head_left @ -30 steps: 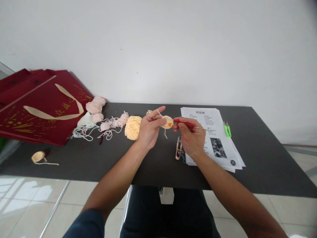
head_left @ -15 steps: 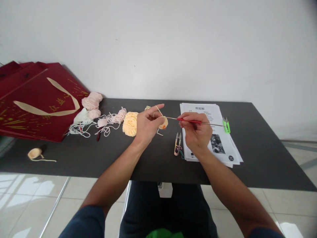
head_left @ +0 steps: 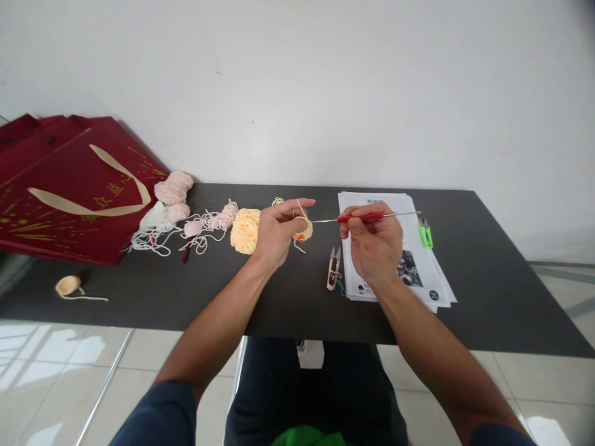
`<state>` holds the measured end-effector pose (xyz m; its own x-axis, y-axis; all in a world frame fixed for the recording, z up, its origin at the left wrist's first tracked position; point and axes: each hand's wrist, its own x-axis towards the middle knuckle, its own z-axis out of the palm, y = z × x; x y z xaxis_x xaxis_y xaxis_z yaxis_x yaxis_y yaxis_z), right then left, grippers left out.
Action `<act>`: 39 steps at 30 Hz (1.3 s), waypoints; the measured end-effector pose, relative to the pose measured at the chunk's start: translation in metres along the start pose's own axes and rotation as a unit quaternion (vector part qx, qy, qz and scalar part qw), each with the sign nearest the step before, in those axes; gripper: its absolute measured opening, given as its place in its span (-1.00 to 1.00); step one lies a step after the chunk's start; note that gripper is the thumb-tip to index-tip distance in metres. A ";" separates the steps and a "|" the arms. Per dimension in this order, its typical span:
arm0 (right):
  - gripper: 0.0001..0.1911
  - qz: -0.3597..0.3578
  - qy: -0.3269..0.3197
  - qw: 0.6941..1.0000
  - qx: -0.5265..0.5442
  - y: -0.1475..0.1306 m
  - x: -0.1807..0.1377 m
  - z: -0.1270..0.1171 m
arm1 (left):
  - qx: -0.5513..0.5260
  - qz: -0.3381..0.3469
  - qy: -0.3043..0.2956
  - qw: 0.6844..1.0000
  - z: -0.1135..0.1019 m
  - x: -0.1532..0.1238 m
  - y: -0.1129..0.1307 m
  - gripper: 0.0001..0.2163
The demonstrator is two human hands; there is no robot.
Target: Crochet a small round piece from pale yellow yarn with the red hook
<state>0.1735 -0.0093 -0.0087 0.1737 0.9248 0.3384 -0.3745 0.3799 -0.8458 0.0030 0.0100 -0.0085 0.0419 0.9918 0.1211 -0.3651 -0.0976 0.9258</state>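
Near edge: both forearms cross the table's front edge from below, one each side of centre.

L hand: closed on a small peach crochet piece, held just above the tabletop nr centre. Index finger is stretched out w/ a yarn strand over it.

R hand: fingers pinch the red grip of a hook. Shaft lies approx. level, tip at the piece, tail end pointing right. We cannot tell if the tip is in the stitches.

Snips lie flat between the hands on the near side, just beside the left edge of the papers. R hand hangs over the papers. Green snips sit at the papers' right edge.

Room: bare tabletop runs from the papers to the right edge, and along the front strip left of the L forearm. A small yarn cup w/ a trailing end sits nr the front-left edge.

Farther: yellow yarn just left of the L hand, then a pink tangle, white yarn and pink balls. Red bags lie slanted at the far-left end, by the wall.
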 end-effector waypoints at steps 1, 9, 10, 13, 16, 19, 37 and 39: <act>-0.76 0.023 0.003 1.000 0.017 0.001 0.001 0.001 | -0.007 -0.007 -0.001 1.000 0.001 0.000 0.000 -0.68; -0.83 0.136 0.031 0.988 0.059 0.015 -0.004 0.008 | -0.013 -0.019 0.016 1.000 0.007 -0.004 -0.004 -0.75; -0.83 0.139 0.038 0.987 0.065 0.015 -0.005 0.009 | -0.013 -0.012 0.022 1.000 0.007 -0.004 -0.005 -0.72; -0.84 0.144 0.054 0.984 0.088 0.013 -0.007 0.012 | -0.006 0.008 0.029 1.000 0.007 -0.002 -0.005 -0.65; -0.84 0.143 0.057 0.984 0.091 0.011 -0.008 0.015 | 0.011 0.022 0.041 0.999 0.006 -0.002 -0.005 -0.67; -0.84 0.134 0.059 0.987 0.073 0.012 -0.009 0.016 | 0.021 0.035 0.056 0.998 0.006 -0.002 -0.007 -0.72; -0.62 -0.218 -0.036 0.944 -0.245 0.021 -0.030 0.010 | -0.177 -0.070 0.049 0.981 0.013 -0.002 0.000 -0.56; -0.69 -0.163 -0.023 0.966 -0.201 0.022 -0.028 0.011 | -0.186 -0.084 0.041 0.978 0.013 -0.002 0.002 -0.57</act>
<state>0.1507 -0.0266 -0.0326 0.1781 0.7611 0.6237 0.0791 0.6207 -0.7801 0.0144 0.0071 -0.0026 0.0609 0.9961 -0.0640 -0.6739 0.0883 0.7335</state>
